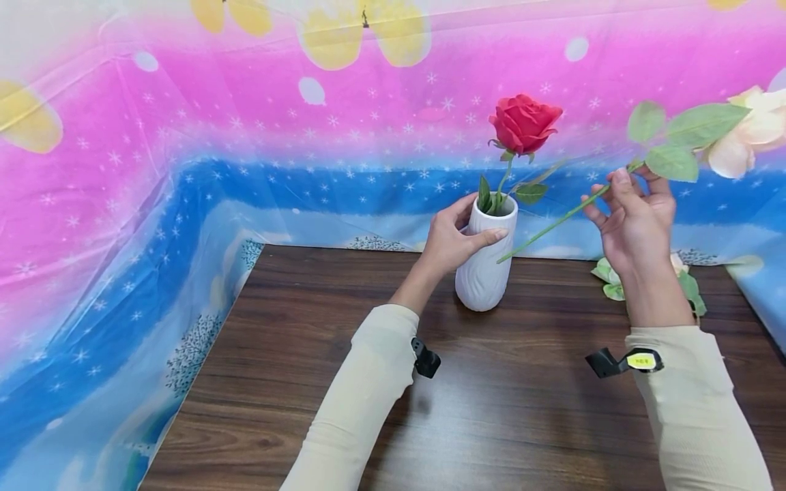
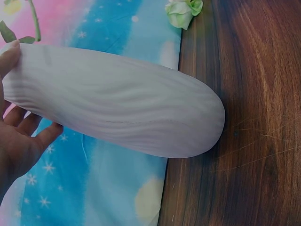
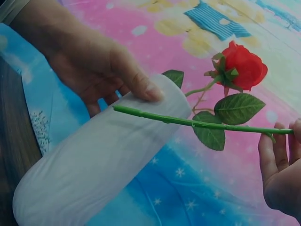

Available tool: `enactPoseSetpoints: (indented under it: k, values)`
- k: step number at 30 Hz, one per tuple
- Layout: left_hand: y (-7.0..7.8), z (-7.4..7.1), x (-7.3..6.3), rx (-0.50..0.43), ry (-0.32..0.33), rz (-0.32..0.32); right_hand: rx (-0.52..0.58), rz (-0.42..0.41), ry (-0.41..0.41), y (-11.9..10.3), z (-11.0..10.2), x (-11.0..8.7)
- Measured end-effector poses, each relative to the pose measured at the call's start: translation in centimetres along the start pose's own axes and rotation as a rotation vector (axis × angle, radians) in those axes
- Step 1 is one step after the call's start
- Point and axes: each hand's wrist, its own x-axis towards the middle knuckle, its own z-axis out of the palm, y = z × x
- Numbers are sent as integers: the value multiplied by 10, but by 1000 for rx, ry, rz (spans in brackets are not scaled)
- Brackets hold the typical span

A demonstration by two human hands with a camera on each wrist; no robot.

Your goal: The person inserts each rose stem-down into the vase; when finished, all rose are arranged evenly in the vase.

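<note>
"Fingers (image 1: 462, 206) of the left hand (image 1: 445, 240) were wrapped high round the white vase (image 1: 482, 273), thumb in front, when I checked my remote feed. Those of the right hand (image 1: 641, 228) pinched a pale flower (image 1: 746, 133) by its green stem (image 1: 552, 225), close to the leaves (image 1: 706, 125)."

"Ok, but where was everything?"

"Vase was over the far part of the tabletop (image 1: 319, 327), slightly tilted, red rose (image 1: 524, 126) standing in it. Couldn't tell if the base touched down. Pale flower was in the air to the right, the bare stem end crossing in front of the vase; contact, I couldn't say. Some other pale blooms (image 1: 604, 271) lay behind the right wrist."

"Handling?"

"Vase looked like ceramic to me, so probably stiff, fairly weighty and breakable. The wavy ridges likely helped against slipping, and I'd have wanted that same wraparound hold. Flower looked artificial and light, petals soft enough to crush, so pinching the stem seemed right. Stem looked thin and firm, maybe a little slick."
</note>
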Motion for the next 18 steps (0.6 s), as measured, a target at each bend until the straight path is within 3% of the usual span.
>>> enactPoseSetpoints:
  k: [9,18]
  values:
    - [-1,-1,2,-10,-3,17,73,-82,81,-8,17,12]
    - [-1,-2,1,6,-25,4,71,-122,131,-19,28,24]
